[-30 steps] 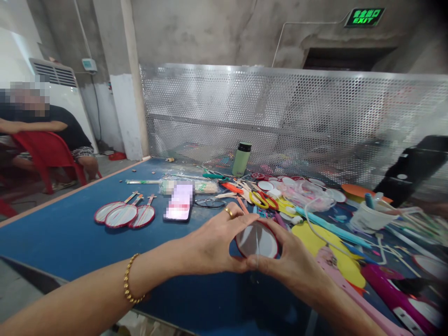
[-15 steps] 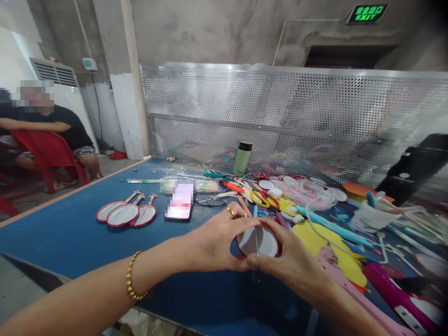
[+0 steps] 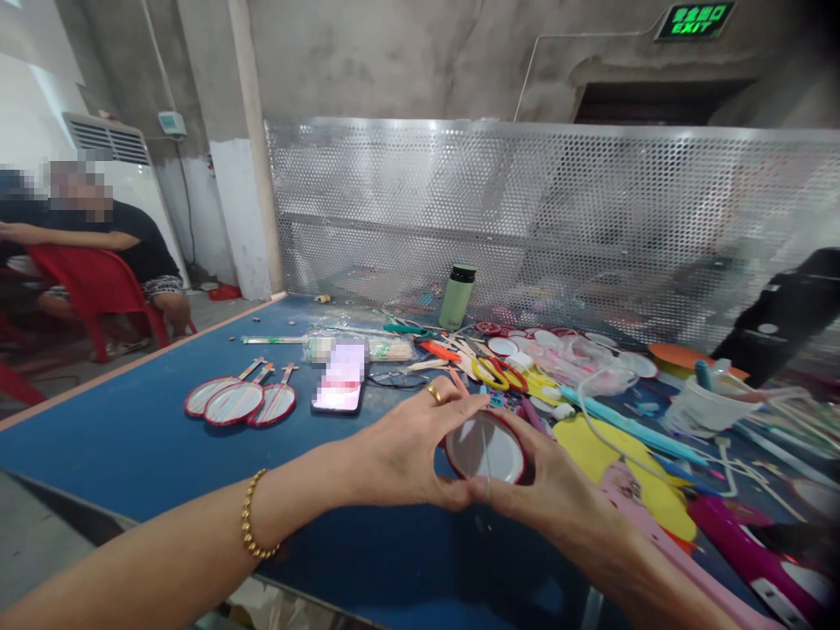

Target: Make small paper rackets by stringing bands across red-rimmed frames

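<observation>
— What is seen to have changed over the last second?

— Very little. The red-rimmed disc (image 3: 486, 448) is still held between the left hand (image 3: 400, 455) and the right hand (image 3: 557, 499). It is kept just above the desk (image 3: 131, 446), not far from the near edge. A slight drift to the right is noted, but the whole scene drifts with it, so it is put down to the head camera rather than the hands.

— And the fingers?

— The rim is pinched from both sides. The left fingers (image 3: 469, 404) are closed over its top and left, and the right fingers are closed on its right and lower edge. A thin strip is seen running down the middle of the white face. As the grasp is unchanged, the work on the disc is judged to be held steady rather than moved on.

— What room is left around it?

— To the left, bare blue desk is found as far as the three finished fans (image 3: 240, 402) and the phone (image 3: 341, 389), both well apart from the hands. To the right and far side the desk is crowded with scissors (image 3: 495, 374), a yellow sheet (image 3: 591, 437) and a white cup (image 3: 699, 407). The near edge is crossed by both forearms. The far side is closed off by a perforated metal screen (image 3: 557, 219), and a green flask (image 3: 456, 296) is stood before it.
</observation>
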Available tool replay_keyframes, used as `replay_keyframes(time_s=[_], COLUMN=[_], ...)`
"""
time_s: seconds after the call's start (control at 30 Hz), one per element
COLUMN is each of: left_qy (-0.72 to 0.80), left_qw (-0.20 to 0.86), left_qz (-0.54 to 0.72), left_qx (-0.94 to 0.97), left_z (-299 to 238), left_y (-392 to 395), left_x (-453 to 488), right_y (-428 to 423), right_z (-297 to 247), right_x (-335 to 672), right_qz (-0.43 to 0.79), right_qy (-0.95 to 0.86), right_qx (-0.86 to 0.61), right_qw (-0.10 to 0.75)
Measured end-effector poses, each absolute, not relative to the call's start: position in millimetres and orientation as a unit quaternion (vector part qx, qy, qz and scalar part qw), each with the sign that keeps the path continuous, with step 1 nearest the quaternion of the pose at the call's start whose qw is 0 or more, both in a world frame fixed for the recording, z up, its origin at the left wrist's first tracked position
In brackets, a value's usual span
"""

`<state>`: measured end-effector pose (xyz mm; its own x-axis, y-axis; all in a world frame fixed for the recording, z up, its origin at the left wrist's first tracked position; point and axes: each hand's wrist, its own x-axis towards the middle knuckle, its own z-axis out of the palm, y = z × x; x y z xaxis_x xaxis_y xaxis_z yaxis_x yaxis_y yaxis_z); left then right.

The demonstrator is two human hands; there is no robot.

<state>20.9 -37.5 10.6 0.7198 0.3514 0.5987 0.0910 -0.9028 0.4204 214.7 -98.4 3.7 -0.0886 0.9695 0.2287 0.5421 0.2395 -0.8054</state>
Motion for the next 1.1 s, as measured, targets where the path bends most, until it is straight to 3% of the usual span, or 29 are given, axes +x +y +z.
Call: replay_keyframes(time_s=[0.3, 0.67, 1.1], left_qy=[0.136, 0.147, 0.192], left_qw=[0.217, 0.148, 0.074], left_qz=[0.340, 0.385, 0.423], left_qx=[0.905, 0.899, 0.883], left_z=[15.6, 6.6, 3.0], left_y=[-40.1, -37.7, -35.5], left_x=[20.5, 27.3, 29.3], right_y=[-98.5, -103.0, -114.1], right_z=[5.8, 9.9, 15.5], right_x=[212.6, 204.0, 181.7], right_qz=[0.312, 0.414, 0.467], right_qy=[-0.676, -0.606, -0.525], right_qx=[-0.545, -0.531, -0.470], right_qw=[0.384, 0.424, 0.534])
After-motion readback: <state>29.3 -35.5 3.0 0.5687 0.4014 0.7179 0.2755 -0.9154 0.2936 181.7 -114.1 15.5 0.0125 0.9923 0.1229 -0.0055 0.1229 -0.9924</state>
